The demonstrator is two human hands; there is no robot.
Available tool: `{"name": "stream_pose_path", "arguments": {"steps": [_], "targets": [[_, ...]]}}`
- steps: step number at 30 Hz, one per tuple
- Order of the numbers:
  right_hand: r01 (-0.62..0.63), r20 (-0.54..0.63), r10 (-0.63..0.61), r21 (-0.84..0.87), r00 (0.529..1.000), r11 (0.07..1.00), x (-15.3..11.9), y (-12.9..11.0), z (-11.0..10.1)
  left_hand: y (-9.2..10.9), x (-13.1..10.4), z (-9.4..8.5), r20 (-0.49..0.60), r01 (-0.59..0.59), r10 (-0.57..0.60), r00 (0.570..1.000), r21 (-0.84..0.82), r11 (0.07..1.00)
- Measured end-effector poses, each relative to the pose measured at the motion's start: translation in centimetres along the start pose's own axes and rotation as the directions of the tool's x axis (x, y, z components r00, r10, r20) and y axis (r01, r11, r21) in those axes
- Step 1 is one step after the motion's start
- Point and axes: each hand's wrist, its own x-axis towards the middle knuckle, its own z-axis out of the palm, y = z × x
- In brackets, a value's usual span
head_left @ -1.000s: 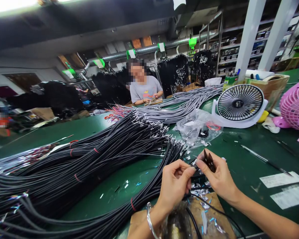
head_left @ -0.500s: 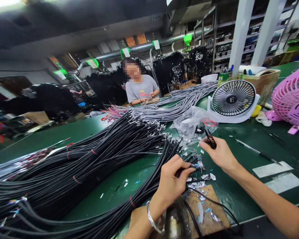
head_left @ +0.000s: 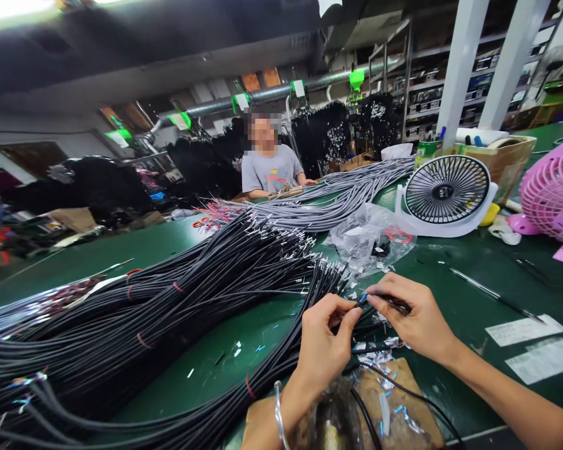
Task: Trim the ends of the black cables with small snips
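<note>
My left hand [head_left: 326,340] is closed in a pinch on the end of a black cable, most of which my fingers hide. A short piece of blue wire [head_left: 364,298] shows at the cable's tip. The thumb and fingertips of my right hand [head_left: 417,315] are pressed together at this blue wire, touching it. Dark thread snips [head_left: 398,305] lie tucked inside my right palm. A bundle of black cables [head_left: 281,350] with a red tie runs under and beside my left wrist. Below my hands is a brown board [head_left: 410,390] with foil scraps and blue wire bits.
A larger pile of black cables [head_left: 169,300] covers the left of the green table. Gray cables [head_left: 328,206], a plastic bag [head_left: 361,237], a white fan [head_left: 445,194] and a pink fan [head_left: 556,190] stand beyond. A pen [head_left: 492,290] lies right. A person [head_left: 272,169] sits opposite.
My right hand has come down and left to meet the cable end at my left hand. The snips, upright before, now lie flat in the palm. The person opposite has shifted their arms.
</note>
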Motion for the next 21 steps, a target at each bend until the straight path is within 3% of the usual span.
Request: {"name": "stream_pose_path", "arguments": {"steps": [3, 7, 10, 14, 17, 21], "targets": [[0.003, 0.014, -0.002, -0.034, 1.000, 0.999, 0.0, -0.1, 0.2, 0.0, -0.1, 0.1, 0.003, 0.029, -0.029, 1.000, -0.033, 0.999], [-0.149, 0.019, 0.149, 0.016, 0.989, 0.989, 0.3, -0.4, 0.7, 0.1, 0.0, 0.0, 0.033, 0.104, -0.100, 0.994, -0.134, 0.986], [-0.163, -0.012, 0.163, 0.019, 0.987, 0.986, 0.2, -0.5, 0.9, 0.1, 0.1, 0.1, 0.025, 0.125, -0.122, 0.992, -0.168, 0.978], [-0.056, -0.108, 0.052, -0.032, 0.993, 0.998, -0.2, -0.6, 0.9, 0.2, -0.1, 0.3, -0.069, 0.060, -0.067, 0.995, -0.101, 0.993], [-0.113, -0.194, 0.097, -0.071, 0.976, 0.991, -0.3, -0.8, 0.7, 0.3, -0.3, 0.3, -0.118, 0.023, -0.029, 0.993, -0.047, 0.999], [-0.081, -0.100, 0.077, -0.029, 0.992, 0.996, -0.1, -1.0, 0.7, 0.4, -0.6, 0.2, -0.131, -0.048, 0.053, 0.990, 0.041, 0.998]]}}
